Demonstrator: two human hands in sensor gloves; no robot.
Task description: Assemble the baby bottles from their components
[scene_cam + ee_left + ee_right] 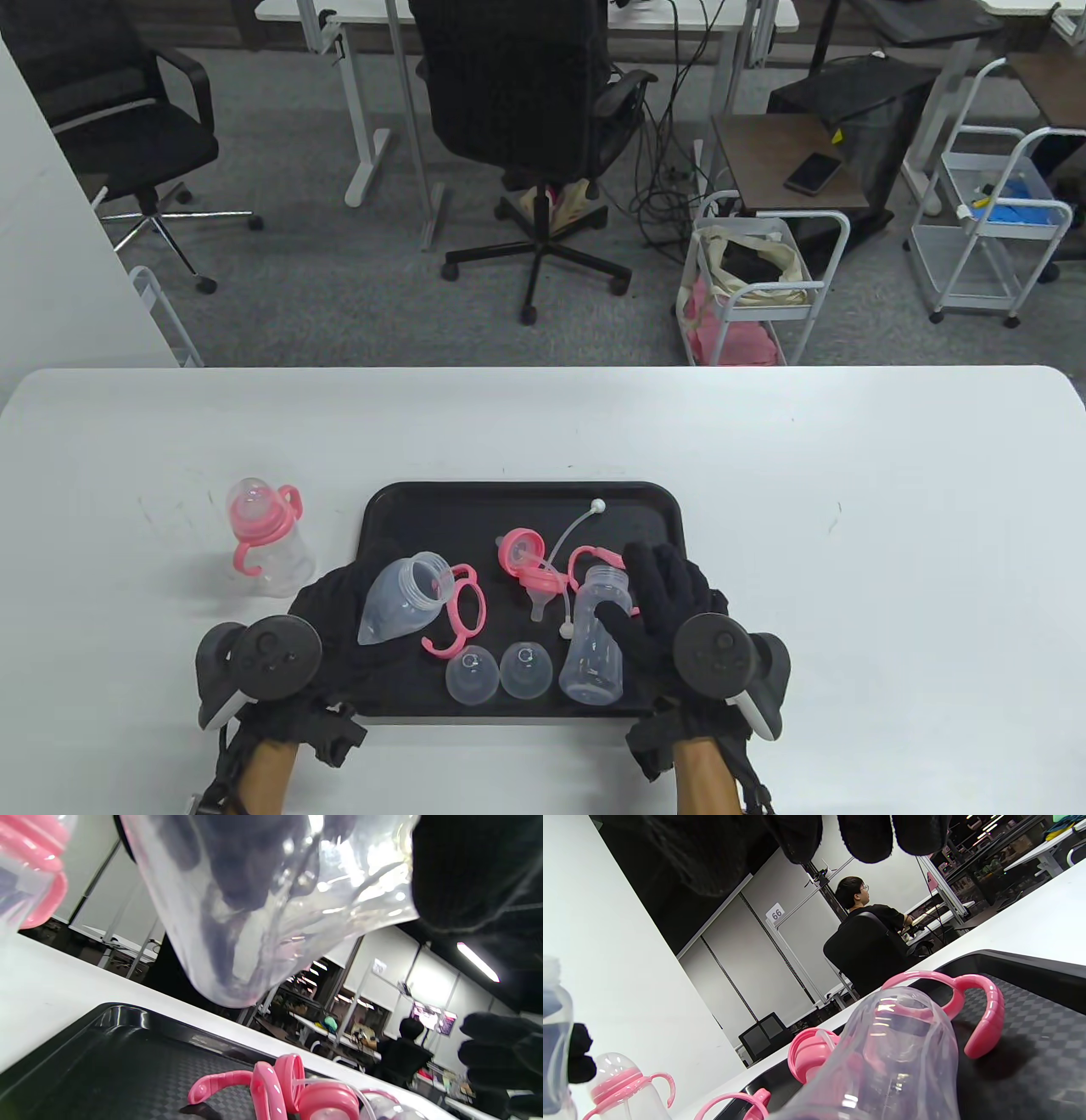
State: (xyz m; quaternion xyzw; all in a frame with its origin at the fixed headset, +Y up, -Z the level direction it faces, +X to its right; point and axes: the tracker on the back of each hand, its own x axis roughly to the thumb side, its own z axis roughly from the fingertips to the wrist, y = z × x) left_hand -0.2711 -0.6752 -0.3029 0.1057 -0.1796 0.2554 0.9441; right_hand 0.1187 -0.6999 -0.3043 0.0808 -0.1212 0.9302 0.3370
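At lower centre of the table view, the left hand [335, 607] grips one clear bottle [399, 597] off the tray [399, 505]; the right hand [670, 603], fingers spread, reaches over a second bottle [596, 632] lying there. That smooth bottle might roll or slip as fingers close, knocking the loose straw [570, 533] and caps [499, 672] nearby.

Black checker-textured tray [399, 509], clear bottles [594, 637] w/ pink handles [458, 611], white table [848, 552].

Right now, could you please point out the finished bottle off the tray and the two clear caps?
finished bottle [265, 543], table view, clear body.
left clear cap [472, 676], table view, dome.
right clear cap [526, 670], table view, dome.
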